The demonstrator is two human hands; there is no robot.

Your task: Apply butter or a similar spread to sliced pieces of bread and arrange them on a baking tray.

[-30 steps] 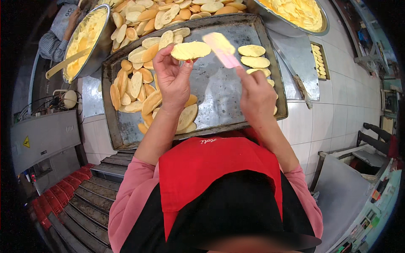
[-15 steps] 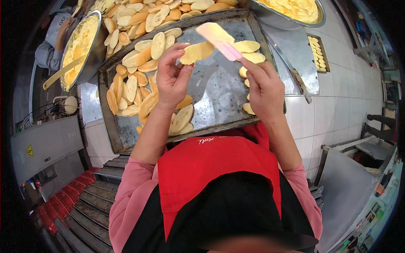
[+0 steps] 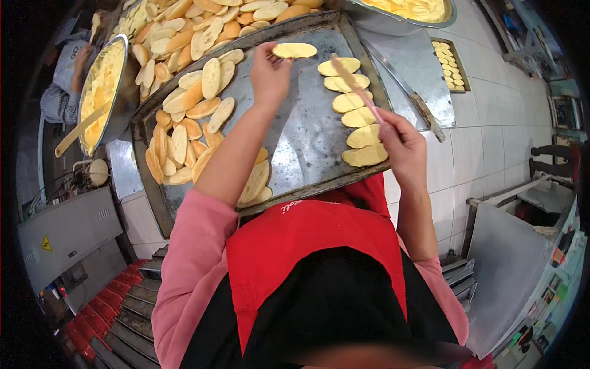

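Note:
My left hand [image 3: 269, 77] grips a long oval bread slice [image 3: 295, 49] with pale yellow spread on it, held near the back of a worn metal tray [image 3: 289, 141]. My right hand [image 3: 399, 144] is closed on the handle of a pink spatula [image 3: 356, 86], its blurred blade beside a column of coated slices [image 3: 362, 156] along the tray's right side; whether it touches them I cannot tell. Plain bread pieces [image 3: 178, 144] are heaped over the tray's left part.
A bowl of yellow spread [image 3: 98, 86] with another spatula is at left, beside a co-worker's sleeve [image 3: 58, 104]. A second bowl [image 3: 402, 9] stands behind, near piled bread [image 3: 181, 40]. A long knife [image 3: 418, 101] lies right, near a smaller filled tray [image 3: 448, 64].
My left hand has moved up and away from me with the coated slice. The spatula has come down and right, off that slice toward the column. My right hand has shifted right.

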